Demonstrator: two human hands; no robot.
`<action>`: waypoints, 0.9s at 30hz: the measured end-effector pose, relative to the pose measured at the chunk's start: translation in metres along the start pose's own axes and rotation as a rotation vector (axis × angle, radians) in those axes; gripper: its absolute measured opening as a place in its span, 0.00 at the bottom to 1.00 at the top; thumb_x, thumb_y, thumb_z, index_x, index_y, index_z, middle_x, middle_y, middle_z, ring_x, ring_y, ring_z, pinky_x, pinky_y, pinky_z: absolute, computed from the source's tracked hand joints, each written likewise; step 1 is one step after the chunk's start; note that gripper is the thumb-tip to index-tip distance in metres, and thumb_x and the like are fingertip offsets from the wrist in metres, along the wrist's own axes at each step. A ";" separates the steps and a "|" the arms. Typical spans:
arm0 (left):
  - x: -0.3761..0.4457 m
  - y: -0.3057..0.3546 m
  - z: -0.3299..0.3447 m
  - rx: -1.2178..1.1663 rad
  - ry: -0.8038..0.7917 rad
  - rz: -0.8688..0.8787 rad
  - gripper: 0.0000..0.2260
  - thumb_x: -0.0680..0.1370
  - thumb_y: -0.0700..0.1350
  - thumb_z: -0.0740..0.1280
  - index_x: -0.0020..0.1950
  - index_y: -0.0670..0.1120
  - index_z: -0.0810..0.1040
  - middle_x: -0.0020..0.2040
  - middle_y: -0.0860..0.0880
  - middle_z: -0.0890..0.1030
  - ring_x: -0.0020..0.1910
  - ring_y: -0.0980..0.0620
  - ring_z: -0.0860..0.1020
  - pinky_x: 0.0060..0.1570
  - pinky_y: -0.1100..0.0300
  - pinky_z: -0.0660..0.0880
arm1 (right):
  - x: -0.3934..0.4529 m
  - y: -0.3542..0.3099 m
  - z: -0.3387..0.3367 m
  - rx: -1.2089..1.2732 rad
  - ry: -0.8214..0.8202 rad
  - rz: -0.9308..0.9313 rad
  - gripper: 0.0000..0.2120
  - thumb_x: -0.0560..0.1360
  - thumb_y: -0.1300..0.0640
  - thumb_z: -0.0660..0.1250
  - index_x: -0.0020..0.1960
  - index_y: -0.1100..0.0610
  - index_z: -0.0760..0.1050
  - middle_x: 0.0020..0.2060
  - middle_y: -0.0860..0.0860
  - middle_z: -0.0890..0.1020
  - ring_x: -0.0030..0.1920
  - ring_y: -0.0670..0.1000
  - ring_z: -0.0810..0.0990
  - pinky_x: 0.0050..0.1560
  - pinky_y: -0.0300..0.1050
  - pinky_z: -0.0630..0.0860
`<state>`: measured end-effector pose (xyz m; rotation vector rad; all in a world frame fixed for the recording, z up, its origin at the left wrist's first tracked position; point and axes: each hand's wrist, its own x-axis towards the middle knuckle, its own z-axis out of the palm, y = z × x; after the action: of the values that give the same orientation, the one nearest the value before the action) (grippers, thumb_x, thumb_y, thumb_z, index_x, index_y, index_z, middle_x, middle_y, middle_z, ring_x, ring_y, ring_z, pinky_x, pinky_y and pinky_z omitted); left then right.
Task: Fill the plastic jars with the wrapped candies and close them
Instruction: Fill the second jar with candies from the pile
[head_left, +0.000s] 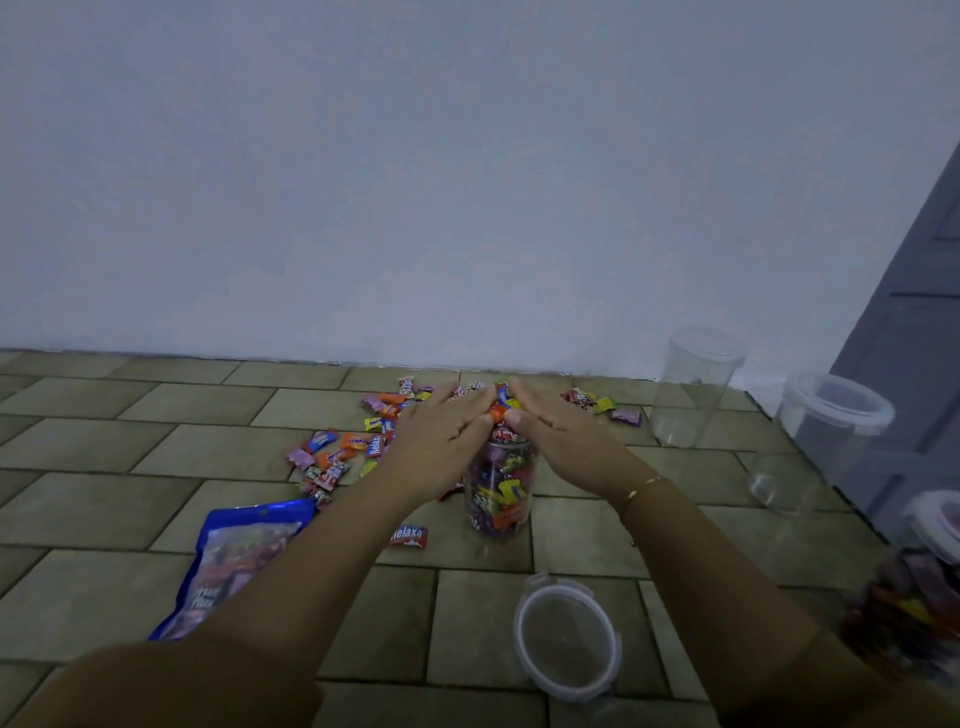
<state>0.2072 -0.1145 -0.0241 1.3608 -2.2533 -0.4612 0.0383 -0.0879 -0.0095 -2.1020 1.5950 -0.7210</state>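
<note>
Clear plastic makes up the jar standing upright on the tiled floor at the middle of the view, packed with wrapped candies up to and above its rim. Both hands meet over its mouth. The left hand lies flat with straight fingers over the heaped sweets on the left side, and the right hand does the same from the right, its thumb tip against an orange candy at the top of the heap. Neither grip is closed round anything; the fingers are extended and press or rest on the pile. The jar's upper rim is hidden under the palms.

Loose candies lie scattered on the floor behind and to the left of the jar, partly hidden by the hands. One red wrapper lies alone just left of the jar's base. A blue candy bag lies flat farther left, its lower edge covered by the left forearm. A round lid rests on the floor nearer the camera.

To the right, an empty jar stands by the wall, and a lidded jar stands beyond it. At the right edge another jar with candies inside is blurred and cut off.
</note>
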 end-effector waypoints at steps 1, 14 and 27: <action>0.003 0.000 -0.002 0.072 -0.031 -0.009 0.19 0.83 0.51 0.52 0.75 0.54 0.61 0.75 0.58 0.61 0.76 0.55 0.50 0.71 0.50 0.46 | 0.002 0.001 0.001 -0.082 -0.020 0.005 0.24 0.82 0.49 0.52 0.76 0.55 0.57 0.74 0.50 0.62 0.74 0.48 0.56 0.73 0.45 0.54; 0.039 0.026 -0.031 0.523 -0.308 -0.087 0.15 0.79 0.58 0.60 0.53 0.53 0.83 0.51 0.52 0.81 0.59 0.53 0.74 0.70 0.37 0.35 | 0.022 -0.017 -0.009 -0.724 -0.257 0.070 0.19 0.83 0.49 0.50 0.72 0.38 0.59 0.66 0.57 0.73 0.66 0.58 0.69 0.64 0.55 0.69; 0.004 0.003 -0.017 -0.097 0.055 -0.024 0.24 0.78 0.56 0.64 0.73 0.54 0.66 0.71 0.52 0.71 0.69 0.54 0.68 0.64 0.58 0.64 | -0.001 -0.001 -0.020 0.329 0.075 0.171 0.19 0.75 0.49 0.67 0.65 0.50 0.74 0.60 0.49 0.79 0.60 0.44 0.74 0.56 0.38 0.68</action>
<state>0.2127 -0.1179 -0.0077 1.3361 -2.1438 -0.5281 0.0263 -0.0867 0.0070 -1.7016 1.5501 -0.9401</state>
